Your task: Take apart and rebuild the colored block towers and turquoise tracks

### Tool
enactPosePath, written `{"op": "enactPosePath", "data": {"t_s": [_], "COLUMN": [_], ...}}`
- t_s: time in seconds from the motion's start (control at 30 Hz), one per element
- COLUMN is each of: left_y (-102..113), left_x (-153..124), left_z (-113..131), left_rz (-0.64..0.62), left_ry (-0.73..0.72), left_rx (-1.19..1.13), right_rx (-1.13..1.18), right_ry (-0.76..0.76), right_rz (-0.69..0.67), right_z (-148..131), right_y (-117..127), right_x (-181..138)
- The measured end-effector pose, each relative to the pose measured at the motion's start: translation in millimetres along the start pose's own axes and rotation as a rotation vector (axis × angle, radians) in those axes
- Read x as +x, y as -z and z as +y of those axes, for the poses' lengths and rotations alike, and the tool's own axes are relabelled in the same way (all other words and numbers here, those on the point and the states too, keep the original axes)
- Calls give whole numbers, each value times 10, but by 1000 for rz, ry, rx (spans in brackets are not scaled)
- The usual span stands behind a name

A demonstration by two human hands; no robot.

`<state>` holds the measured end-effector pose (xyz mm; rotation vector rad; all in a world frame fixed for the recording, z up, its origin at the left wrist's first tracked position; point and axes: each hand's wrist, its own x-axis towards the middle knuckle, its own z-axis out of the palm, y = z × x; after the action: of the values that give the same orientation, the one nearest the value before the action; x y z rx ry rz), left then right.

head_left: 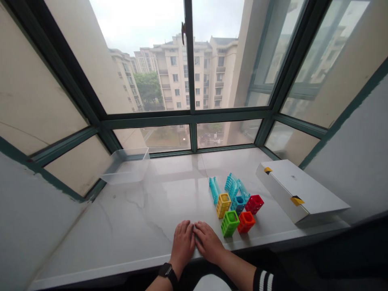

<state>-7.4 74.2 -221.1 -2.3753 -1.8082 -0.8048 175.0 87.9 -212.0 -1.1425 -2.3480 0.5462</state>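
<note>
My left hand (183, 242) lies flat on the front of the marble-patterned sill, a dark watch on its wrist. Beside it rests my right hand (208, 241), palm down, the fingertips of both nearly meeting. Neither holds anything. Just right of my right hand stands a green hollow plastic block (230, 223). Around it are a yellow block (223, 205), a blue block (238, 205), an orange-red block (246, 222) and a red block (254, 204). Behind them lie translucent turquoise ribbed plastic pieces (232, 186), one of them a separate long piece (214, 190) at the left.
A clear plastic bin (129, 176) sits at the back left of the sill (145, 210). To the right is a white box (303, 190) with yellow-and-black tape on its edge. Green-framed windows (190, 119) close off the back and sides.
</note>
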Motion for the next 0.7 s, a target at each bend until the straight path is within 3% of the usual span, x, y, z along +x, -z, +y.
{"op": "enactPosePath", "data": {"t_s": [0.7], "left_y": [69], "left_x": [32], "left_z": [157], "left_rz": [-69], "left_ry": [71], "left_rx": [-9], "right_rx": [-5], "right_ry": [46], "right_rz": [67], "right_z": [40], "right_y": [-1], "right_x": [-12]}}
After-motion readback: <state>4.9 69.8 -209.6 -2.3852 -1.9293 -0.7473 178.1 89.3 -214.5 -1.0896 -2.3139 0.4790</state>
